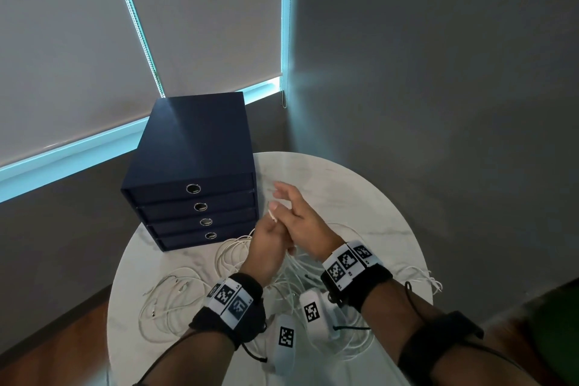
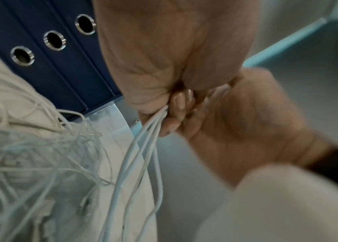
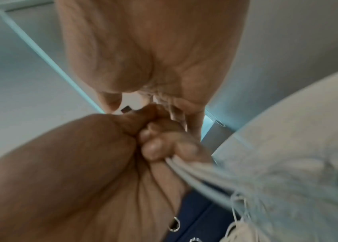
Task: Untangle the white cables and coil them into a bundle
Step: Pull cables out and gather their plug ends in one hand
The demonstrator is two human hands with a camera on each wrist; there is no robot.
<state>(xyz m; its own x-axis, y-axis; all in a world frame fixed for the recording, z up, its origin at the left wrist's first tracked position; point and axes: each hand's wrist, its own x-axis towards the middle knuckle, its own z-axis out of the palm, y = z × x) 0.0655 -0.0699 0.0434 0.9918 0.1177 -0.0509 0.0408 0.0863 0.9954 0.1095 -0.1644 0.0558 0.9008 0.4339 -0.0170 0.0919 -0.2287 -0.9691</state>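
Several white cables lie tangled on the round marble table. My left hand is raised above the tangle, its fingers curled round a handful of cable strands that hang down to the pile. A short cable end sticks out by its thumb. In the right wrist view the same fist grips the strands. My right hand lies against the left fist with its fingers stretched forward. Whether it touches a cable is hidden.
A dark blue box with several drawers stands at the back left of the table, close to my hands. More cable loops trail over the right rim. Grey walls and a window blind close in behind.
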